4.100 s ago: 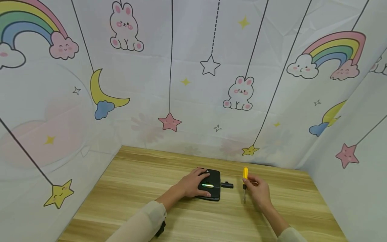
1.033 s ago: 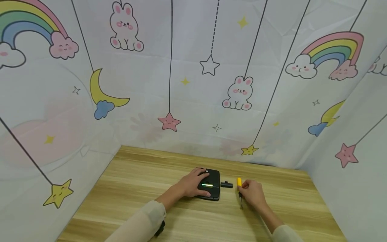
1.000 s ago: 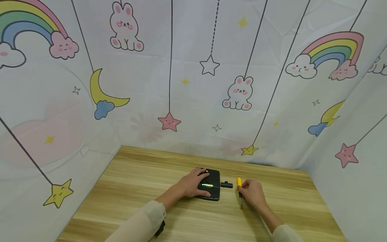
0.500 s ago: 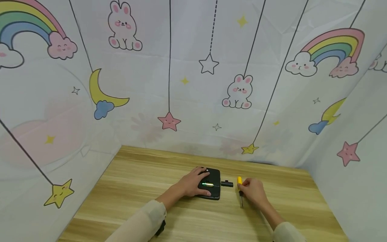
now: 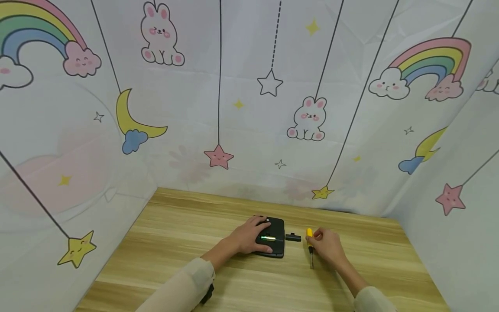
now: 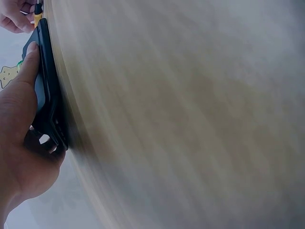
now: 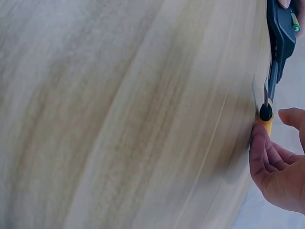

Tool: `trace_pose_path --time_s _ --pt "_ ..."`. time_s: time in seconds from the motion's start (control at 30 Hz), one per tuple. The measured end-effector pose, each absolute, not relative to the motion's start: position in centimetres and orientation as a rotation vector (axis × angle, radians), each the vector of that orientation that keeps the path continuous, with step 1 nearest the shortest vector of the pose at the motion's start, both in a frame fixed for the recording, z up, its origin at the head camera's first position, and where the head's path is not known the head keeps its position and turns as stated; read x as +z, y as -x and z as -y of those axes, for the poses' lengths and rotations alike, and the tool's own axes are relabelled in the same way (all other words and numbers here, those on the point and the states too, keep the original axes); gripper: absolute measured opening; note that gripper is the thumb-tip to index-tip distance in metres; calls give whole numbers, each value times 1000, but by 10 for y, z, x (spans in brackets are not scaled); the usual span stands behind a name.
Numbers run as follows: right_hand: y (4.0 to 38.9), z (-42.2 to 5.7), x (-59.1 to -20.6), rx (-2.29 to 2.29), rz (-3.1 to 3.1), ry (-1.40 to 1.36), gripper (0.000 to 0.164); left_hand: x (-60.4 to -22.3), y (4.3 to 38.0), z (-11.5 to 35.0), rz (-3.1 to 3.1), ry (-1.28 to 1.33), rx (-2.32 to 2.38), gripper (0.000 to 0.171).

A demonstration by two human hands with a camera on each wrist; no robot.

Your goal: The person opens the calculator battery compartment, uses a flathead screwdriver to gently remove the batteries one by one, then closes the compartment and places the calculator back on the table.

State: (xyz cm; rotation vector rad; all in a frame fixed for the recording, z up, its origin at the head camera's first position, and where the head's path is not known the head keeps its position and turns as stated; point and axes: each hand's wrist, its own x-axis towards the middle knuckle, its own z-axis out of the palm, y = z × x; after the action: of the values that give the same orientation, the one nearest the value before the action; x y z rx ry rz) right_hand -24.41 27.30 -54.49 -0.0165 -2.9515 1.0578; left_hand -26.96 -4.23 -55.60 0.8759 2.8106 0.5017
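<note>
In the head view my left hand (image 5: 246,236) lies spread over a flat black device (image 5: 277,227), thumb and forefinger on its top. A battery with a green end (image 5: 268,238) shows in a slot between them. In the left wrist view other fingers bend at the device's near end, partly hidden. A small black battery cover (image 5: 293,237) lies just right of the device. A yellow-handled screwdriver (image 5: 309,234) lies on the table, its metal shaft toward me. My right hand (image 5: 326,243) touches the handle; in the right wrist view the thumb (image 7: 291,117) stands apart from it.
The wood-grain table (image 5: 179,260) stretches around the hands. Behind and beside it hang pale sheets (image 5: 187,108) printed with rabbits, stars and rainbows, close to the table's back edge. A dark object (image 5: 207,294) shows at my left sleeve.
Since about four seconds ago my right hand and the screwdriver have moved a little left and nearer me. Over the last second little has changed. My left hand stays on the device.
</note>
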Motion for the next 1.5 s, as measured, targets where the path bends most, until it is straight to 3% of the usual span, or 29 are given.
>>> trace_pose_path --time_s 1.5 --pt "240 -247 -526 1115 2856 -413 43 -557 270 42 -2818 -889 507 93"
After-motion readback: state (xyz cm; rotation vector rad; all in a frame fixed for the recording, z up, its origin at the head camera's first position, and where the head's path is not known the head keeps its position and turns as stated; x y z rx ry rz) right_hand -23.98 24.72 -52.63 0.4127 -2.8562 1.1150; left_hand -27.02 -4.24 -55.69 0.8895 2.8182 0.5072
